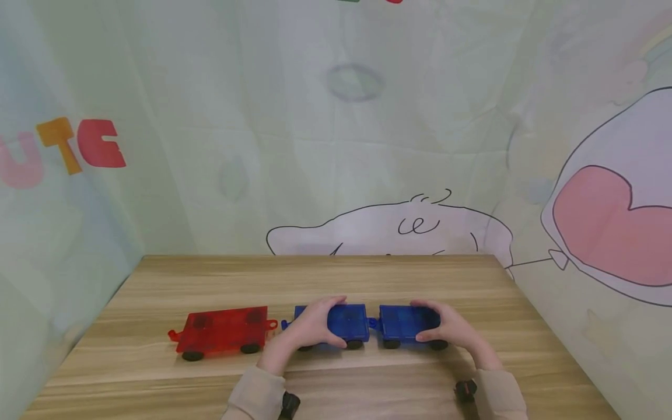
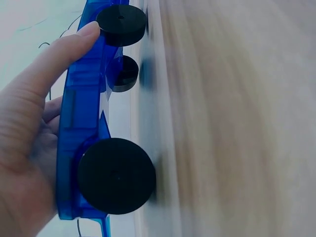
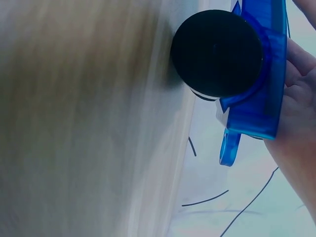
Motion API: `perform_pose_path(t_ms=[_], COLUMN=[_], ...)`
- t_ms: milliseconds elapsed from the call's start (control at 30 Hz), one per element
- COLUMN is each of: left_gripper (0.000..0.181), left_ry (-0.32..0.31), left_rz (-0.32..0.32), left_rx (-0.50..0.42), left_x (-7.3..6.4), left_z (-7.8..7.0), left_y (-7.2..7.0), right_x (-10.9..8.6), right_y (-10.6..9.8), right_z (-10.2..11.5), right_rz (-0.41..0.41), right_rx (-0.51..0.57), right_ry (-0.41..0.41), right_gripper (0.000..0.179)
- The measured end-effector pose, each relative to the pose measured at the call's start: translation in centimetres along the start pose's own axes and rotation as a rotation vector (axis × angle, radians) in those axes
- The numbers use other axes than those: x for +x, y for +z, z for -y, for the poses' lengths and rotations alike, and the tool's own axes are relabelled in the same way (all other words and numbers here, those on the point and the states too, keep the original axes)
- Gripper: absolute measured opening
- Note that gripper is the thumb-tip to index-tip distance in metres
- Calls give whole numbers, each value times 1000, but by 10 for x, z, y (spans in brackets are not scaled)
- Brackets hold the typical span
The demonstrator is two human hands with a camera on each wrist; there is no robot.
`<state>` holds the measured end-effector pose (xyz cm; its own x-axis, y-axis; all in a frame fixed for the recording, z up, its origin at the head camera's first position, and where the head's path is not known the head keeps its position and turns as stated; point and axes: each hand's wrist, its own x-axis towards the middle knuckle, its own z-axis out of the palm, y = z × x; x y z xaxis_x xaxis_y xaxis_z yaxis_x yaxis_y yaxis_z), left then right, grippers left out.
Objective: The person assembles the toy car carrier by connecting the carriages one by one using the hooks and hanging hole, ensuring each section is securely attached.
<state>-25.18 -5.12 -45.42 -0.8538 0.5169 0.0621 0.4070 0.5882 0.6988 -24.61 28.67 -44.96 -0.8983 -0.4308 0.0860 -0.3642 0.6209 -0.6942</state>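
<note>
Two translucent blue toy train cars with black wheels stand end to end in the head view, their coupling parts meeting between them. My left hand (image 1: 313,324) grips the left blue car (image 1: 349,322) from above, thumb on the near side and fingers over the far side. In the left wrist view the thumb presses its side next to a black wheel (image 2: 117,176). My right hand (image 1: 452,326) holds the right blue car (image 1: 399,322) by its right end. A blue ring (image 3: 230,148) sticks out from that end in the right wrist view.
A longer red translucent car (image 1: 226,331) stands to the left, its ring (image 1: 272,324) close to the left blue car's hook (image 1: 284,324). All are on a wood-grain table (image 1: 336,385). A printed curtain (image 1: 294,146) hangs behind the table and at both sides.
</note>
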Motion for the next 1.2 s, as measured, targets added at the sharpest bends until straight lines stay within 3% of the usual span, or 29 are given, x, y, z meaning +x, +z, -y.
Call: perform_pose_path(t_ms=[1200], left_gripper=[95], left_ry=[-21], left_rz=[49], left_rx=[80], left_x=[-2], left_z=[-5], left_y=[-1], right_x=[-3], right_y=[-2], right_z=[3], right_rz=[-9], right_rx=[-61], right_ry=[-13], right_gripper=[73])
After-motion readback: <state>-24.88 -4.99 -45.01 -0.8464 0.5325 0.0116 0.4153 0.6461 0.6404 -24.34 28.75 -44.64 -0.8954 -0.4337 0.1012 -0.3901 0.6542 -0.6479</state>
